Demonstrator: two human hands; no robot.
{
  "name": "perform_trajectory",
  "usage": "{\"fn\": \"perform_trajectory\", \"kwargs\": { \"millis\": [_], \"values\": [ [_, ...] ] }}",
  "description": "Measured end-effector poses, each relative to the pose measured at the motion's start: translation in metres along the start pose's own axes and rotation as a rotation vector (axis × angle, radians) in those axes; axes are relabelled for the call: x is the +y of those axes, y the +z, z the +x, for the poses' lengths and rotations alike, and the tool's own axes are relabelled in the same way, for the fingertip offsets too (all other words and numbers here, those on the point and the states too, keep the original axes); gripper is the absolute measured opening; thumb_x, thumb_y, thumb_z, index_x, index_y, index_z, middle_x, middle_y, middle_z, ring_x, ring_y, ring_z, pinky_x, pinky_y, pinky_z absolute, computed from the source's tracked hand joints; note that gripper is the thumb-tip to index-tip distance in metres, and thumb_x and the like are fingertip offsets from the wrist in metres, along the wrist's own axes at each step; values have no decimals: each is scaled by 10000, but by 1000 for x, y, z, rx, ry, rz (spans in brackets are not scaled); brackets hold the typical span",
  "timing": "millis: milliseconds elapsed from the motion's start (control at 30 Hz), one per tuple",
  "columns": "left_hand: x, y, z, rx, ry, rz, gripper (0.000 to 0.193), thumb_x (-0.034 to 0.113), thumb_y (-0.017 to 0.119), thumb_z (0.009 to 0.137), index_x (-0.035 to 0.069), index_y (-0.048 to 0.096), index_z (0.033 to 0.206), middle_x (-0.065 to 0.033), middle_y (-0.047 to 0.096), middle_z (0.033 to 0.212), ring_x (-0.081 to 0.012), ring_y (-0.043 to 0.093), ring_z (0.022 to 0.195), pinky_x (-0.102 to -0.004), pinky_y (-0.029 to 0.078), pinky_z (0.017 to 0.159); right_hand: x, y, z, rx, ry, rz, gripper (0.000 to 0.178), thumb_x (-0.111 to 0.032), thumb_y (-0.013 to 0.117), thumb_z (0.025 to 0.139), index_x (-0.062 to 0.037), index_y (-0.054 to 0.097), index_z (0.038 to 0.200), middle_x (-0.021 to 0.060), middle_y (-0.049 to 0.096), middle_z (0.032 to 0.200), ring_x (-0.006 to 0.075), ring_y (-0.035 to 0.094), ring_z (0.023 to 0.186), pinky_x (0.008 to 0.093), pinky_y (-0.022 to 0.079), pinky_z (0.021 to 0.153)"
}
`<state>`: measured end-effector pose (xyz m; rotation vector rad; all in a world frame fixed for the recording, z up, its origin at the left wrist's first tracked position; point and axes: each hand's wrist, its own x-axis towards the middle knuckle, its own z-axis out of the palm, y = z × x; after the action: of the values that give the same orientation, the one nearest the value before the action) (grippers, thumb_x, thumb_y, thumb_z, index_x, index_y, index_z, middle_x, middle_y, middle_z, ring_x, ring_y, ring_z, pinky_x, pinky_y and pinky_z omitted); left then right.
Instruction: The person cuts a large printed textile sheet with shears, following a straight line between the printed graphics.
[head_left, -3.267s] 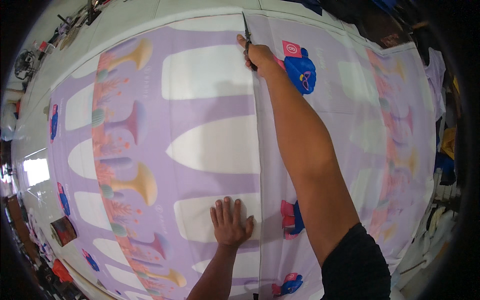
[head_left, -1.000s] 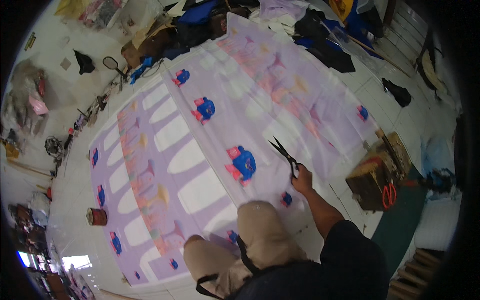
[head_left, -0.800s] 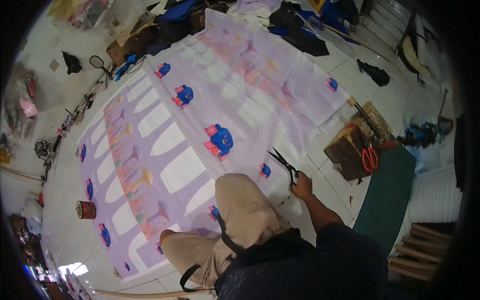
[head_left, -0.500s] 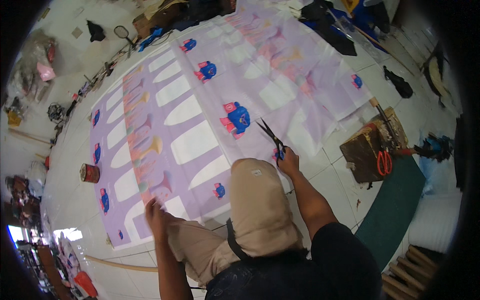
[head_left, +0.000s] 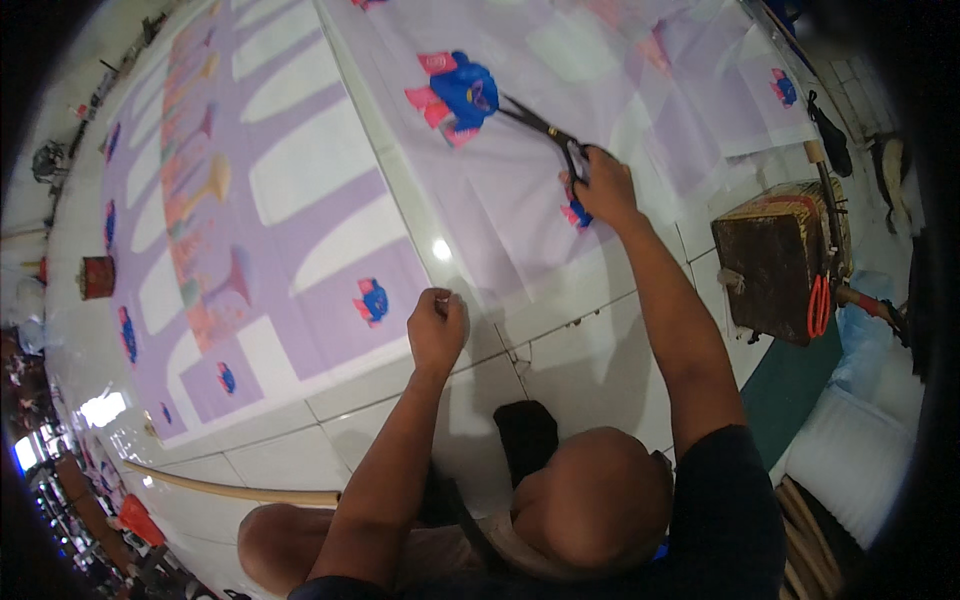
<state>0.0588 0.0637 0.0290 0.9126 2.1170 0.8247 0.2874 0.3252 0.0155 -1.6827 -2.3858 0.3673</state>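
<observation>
In my right hand (head_left: 606, 188) is a pair of black scissors (head_left: 550, 130), my fingers closed round the handles. The blades point up and left, over the right printed sheet (head_left: 545, 190), with their tips beside a large blue-and-pink cartoon figure (head_left: 465, 95). My left hand (head_left: 437, 328) is closed, near the lower right corner of the left printed sheet (head_left: 330, 240). Whatever its curled fingers may hold is hidden. Both sheets are lilac; the left one has white arch shapes. A strip of white tile shows between them.
A worn brown box (head_left: 770, 255) stands at the right, with red-handled scissors (head_left: 819, 305) on its side. A red tin (head_left: 97, 278) is left of the sheets. A wooden stick (head_left: 235, 490) lies on the floor near my knee. Rolled white foam (head_left: 855, 450) is at the lower right.
My left hand has moved right, from the left sheet's near edge to beside its corner. A tile gap now shows between the sheets. The scissors remain in my right hand; I am lower, knees bent.
</observation>
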Motion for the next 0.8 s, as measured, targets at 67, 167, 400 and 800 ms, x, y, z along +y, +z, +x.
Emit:
{"fn": "perform_trajectory", "kwargs": {
  "millis": [67,167,400,800],
  "values": [
    [7,15,-13,-43,-24,4,320,239,687,893,-15,626,1078,-141,666,783,-291,671,766,-380,522,712,8,-3,2,29,-14,-1,592,-437,729,851,1,560,1212,195,656,1150,364,602,1116,469,410,969],
    [0,35,-27,-26,-16,55,364,291,726,884,9,631,1092,-153,678,913,-295,675,866,-398,536,765,9,5,3,109,-22,51,597,-427,734,852,6,563,1227,201,659,1145,371,598,1126,470,402,983],
    [4,52,-36,14,31,309,342,298,705,894,65,615,1128,-164,584,1179,-349,575,1100,-456,510,867,-46,16,-90,161,113,588,518,-266,769,863,48,549,1210,237,665,1105,385,645,1016,456,488,898],
    [-5,44,-31,-118,-291,-467,427,113,699,901,-8,500,1259,-45,630,756,-106,583,670,-273,487,629,-54,-9,-289,-727,275,911,101,-122,607,955,-32,577,988,35,606,779,130,595,767,310,494,708]
  ]
}}
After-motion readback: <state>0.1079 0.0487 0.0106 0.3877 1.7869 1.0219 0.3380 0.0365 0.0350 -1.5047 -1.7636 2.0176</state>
